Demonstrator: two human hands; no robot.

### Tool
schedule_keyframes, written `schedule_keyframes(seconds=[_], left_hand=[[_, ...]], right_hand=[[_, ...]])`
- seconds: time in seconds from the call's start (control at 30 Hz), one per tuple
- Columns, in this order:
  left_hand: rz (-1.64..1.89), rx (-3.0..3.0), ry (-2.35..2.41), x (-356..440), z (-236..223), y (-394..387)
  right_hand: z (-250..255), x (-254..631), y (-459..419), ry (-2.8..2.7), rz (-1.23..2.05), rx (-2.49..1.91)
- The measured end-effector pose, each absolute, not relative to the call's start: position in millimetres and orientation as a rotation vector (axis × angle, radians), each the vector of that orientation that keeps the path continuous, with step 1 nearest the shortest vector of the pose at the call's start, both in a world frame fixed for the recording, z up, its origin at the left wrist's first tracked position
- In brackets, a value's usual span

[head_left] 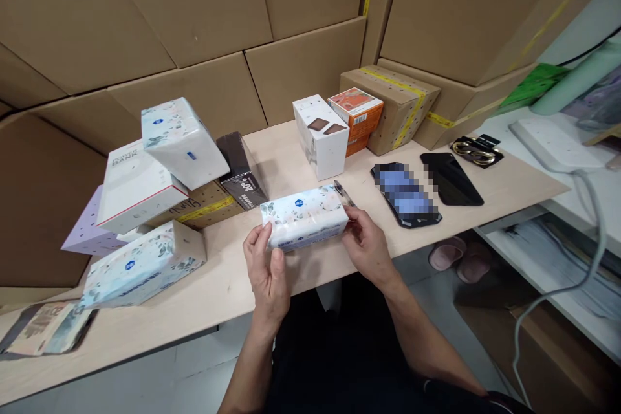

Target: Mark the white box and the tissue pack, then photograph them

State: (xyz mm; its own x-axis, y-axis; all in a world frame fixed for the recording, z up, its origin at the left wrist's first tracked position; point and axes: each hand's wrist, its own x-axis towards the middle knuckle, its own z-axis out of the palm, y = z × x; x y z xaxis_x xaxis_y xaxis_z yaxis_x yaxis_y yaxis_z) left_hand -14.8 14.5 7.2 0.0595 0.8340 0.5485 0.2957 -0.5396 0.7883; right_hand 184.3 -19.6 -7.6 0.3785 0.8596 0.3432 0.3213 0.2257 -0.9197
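"BANK" on the white box (140, 191) at left, the word above it less clear, "20%" on the dark box (242, 171) left of centre, blue badges on the floral pack (305, 213) at centre and yellow tape (398, 83) print too small to read

Counter (286, 297), pale wood-look top. Left end: banknotes (46, 328); near them, floral pack (145, 265). Behind pack: purple box (87, 226), taped carton (213, 207), dark box (242, 171) clustered. Back middle: white box (321, 139) upright, orange box (359, 123) beside it, another carton (395, 103) next. Pen (343, 194) in front of white box. Right: phone (406, 195) with pixelated screen, black phone (452, 178), gold-coloured item (475, 152).
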Motion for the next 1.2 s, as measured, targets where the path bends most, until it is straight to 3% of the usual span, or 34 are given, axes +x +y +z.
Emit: schedule_keyframes(seconds=[0.33, 0.47, 0.6, 0.83, 1.2], left_hand=[[1.338, 2.121, 1.28, -11.0, 11.5, 15.2], [1.307, 2.143, 1.315, -11.4, 10.0, 15.4], [1.291, 2.149, 1.31, -12.0, 9.6, 15.5], [1.308, 2.159, 1.275, -12.5, 7.1, 14.9], [1.301, 2.142, 1.276, -12.4, 8.4, 13.5]], right_hand=[[-4.9, 182.0, -19.8, -1.222, 0.403, -1.403], [1.6, 189.2, -19.5, -1.208, 0.172, -1.489], [10.2, 206.6, -11.8, -1.25, -0.079, -1.797], [19.9, 215.0, 6.8, -1.534, 0.0, -2.315], [5.8, 224.0, 4.6, -1.215, 0.197, -1.848]])
